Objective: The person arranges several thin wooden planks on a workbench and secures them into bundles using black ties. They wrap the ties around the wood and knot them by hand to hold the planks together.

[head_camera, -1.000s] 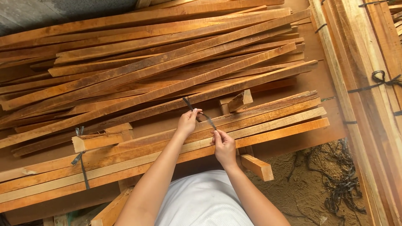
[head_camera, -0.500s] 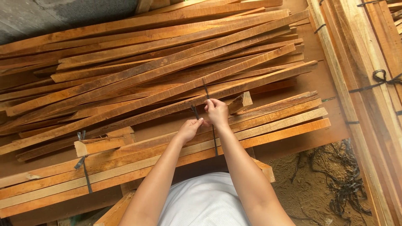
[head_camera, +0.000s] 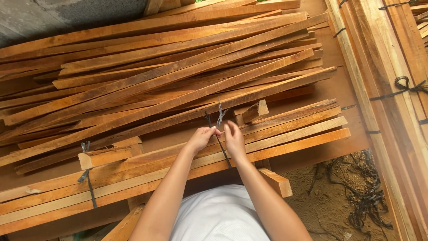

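Head view — 2 hands [head_camera: 218, 136] pinching black strap [head_camera: 220, 117] w/ fingertips.

Up and to the left of the fingers: a loose heap of long reddish wooden slats [head_camera: 169, 71], lying slantwise, crossing one another. Beyond that, far upper left, a strip of grey concrete wall [head_camera: 67, 13]. Well to the right: stacked pale planks [head_camera: 383, 89], bound with black straps knotted on top [head_camera: 403, 85]. Lower right: bare dirt ground [head_camera: 330, 209], strewn with a tangle of black strap scraps [head_camera: 370, 201]. Just below right: a short wooden block [head_camera: 276, 182], jutting out.
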